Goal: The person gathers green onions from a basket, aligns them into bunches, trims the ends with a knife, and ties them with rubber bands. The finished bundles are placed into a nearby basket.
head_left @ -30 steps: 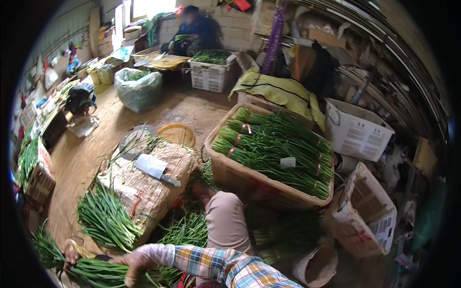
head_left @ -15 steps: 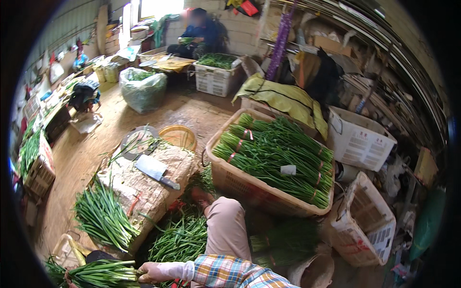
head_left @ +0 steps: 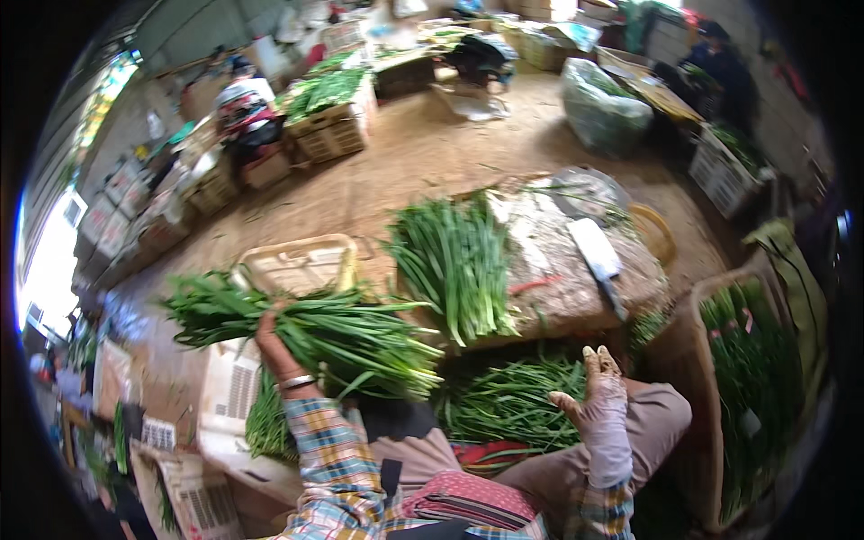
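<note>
My left hand is closed round the middle of a large bunch of green chives, held level above a pale plastic crate. The leafy tips point left and the pale stem ends right. My right hand, in a whitish glove or sleeve cover, is raised near my right knee with fingers apart and holds nothing. Another pile of chives lies on the left side of a worn, low block table. A cleaver rests on that table. Loose chives lie below its near edge.
A pale crate stands at my left, and a large crate of tied green bundles at my right. Farther back are a clear plastic bag of greens and a crate of greens. Two other people sit across the room.
The view has swung left. My left hand has raised the bunch from low on the left. My right hand has left its stem ends and is now open, apart from it.
</note>
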Tool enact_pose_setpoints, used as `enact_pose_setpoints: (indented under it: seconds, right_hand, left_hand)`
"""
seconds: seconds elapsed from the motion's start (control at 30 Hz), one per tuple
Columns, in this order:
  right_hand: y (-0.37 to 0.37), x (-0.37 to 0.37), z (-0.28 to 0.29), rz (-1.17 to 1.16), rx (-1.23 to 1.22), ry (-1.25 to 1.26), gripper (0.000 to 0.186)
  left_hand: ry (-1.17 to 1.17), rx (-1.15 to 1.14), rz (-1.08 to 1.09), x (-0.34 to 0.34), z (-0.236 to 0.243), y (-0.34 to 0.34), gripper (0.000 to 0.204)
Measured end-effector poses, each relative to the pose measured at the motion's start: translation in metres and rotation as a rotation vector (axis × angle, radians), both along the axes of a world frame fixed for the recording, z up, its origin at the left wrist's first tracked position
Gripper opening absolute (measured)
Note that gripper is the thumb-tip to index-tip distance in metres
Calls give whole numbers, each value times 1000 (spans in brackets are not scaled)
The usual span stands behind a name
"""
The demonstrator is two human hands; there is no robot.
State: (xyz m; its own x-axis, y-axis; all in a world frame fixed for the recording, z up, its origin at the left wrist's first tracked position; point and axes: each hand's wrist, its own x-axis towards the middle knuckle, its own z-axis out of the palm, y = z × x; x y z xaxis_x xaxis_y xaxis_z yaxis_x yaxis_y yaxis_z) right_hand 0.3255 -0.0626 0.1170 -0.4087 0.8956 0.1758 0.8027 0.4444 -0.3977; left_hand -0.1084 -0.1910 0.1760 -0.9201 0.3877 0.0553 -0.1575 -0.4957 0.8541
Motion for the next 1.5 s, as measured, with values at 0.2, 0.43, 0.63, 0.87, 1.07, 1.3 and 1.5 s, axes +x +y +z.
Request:
enact_pose_setpoints:
  seconds: [0.2,0.43,0.63,0.87,1.07,1.3,1.5]
  right_hand:
    - [-4,-98,87,454,38,429,123]
    - [13,-151,99,807,-668,764,110]
    - [28,-142,80,718,-1344,624,80]
    - [26,-151,51,613,-523,642,81]
    - [-10,-110,30,349,-763,917,29]
    - [-39,-175,-21,235,-837,877,28]
    - [-52,-178,-7,416,-686,857,21]
  left_hand:
    - [184,155,-240,55,17,16,20]
    - [38,34,-630,153,54,56,31]
    - [188,100,-1057,135,22,75,104]
    - [-138,348,-695,93,-20,68,20]
    - [-123,596,-640,29,-26,49,37]
    - [-89,570,-629,22,-35,42,35]
    - [-250,500,-539,7,-53,38,28]
